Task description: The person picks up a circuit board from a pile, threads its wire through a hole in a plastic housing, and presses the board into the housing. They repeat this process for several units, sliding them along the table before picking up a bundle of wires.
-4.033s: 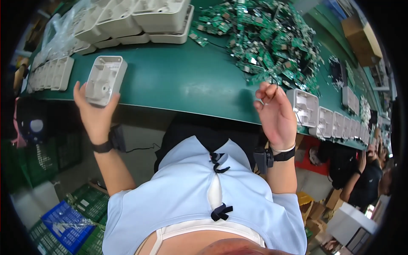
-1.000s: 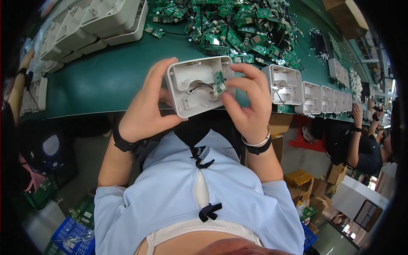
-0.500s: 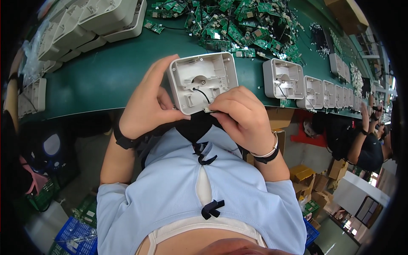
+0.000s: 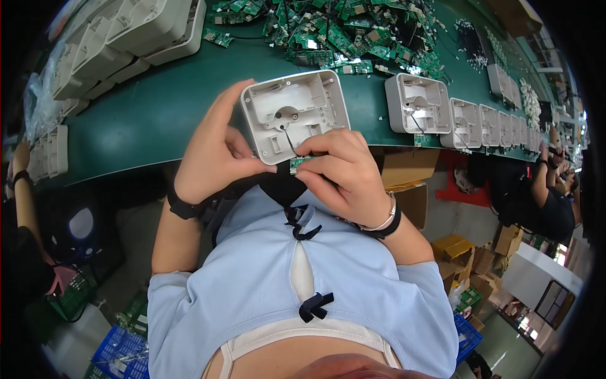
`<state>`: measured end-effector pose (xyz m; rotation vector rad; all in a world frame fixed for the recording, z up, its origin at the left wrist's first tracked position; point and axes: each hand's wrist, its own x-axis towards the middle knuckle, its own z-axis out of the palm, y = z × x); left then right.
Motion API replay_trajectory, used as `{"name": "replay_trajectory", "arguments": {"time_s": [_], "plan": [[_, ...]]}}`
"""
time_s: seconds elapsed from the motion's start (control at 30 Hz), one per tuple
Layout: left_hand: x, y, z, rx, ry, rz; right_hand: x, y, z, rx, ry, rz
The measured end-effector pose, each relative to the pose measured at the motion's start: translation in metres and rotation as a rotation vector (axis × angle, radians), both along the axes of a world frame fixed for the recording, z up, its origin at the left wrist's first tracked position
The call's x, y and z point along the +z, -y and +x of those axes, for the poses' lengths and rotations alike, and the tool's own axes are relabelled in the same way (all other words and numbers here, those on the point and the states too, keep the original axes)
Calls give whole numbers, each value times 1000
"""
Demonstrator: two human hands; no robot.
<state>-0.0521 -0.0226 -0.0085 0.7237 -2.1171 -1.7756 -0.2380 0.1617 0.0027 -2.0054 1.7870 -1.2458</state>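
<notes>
My left hand (image 4: pixel 214 161) grips a light grey plastic housing (image 4: pixel 293 114) by its left side and lower corner, open face toward me. A thin black wire (image 4: pixel 288 140) runs from the round part in the housing's middle down to a small green circuit board (image 4: pixel 299 164). My right hand (image 4: pixel 344 177) pinches that board at the housing's lower edge, fingers curled around it. Both hands hover in front of the near edge of the green worktable (image 4: pixel 158 107).
A heap of green circuit boards (image 4: pixel 341 28) lies at the back. A row of open grey housings (image 4: pixel 464 117) lines the table's right. Stacked grey housings (image 4: pixel 126 31) sit back left. Other people's arms show at far left (image 4: pixel 22 189) and right (image 4: pixel 543 177).
Four seconds ago my hands were apart, housing in the left. Since then they have come together before my chest, and the right hand has drawn the small board down to the housing's lower edge.
</notes>
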Motion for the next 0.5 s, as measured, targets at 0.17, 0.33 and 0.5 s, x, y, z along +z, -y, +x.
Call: {"name": "replay_trajectory", "arguments": {"time_s": [0.17,0.33,0.5], "plan": [[0,-2,-1,-6,-8,10,-6,6,4,-82,39,-36],[-8,-2,3,0,-4,-3,-1,14,5,-113,128,43],[-6,-5,3,16,1,8,5,16,-2,-35,-89,1]]}}
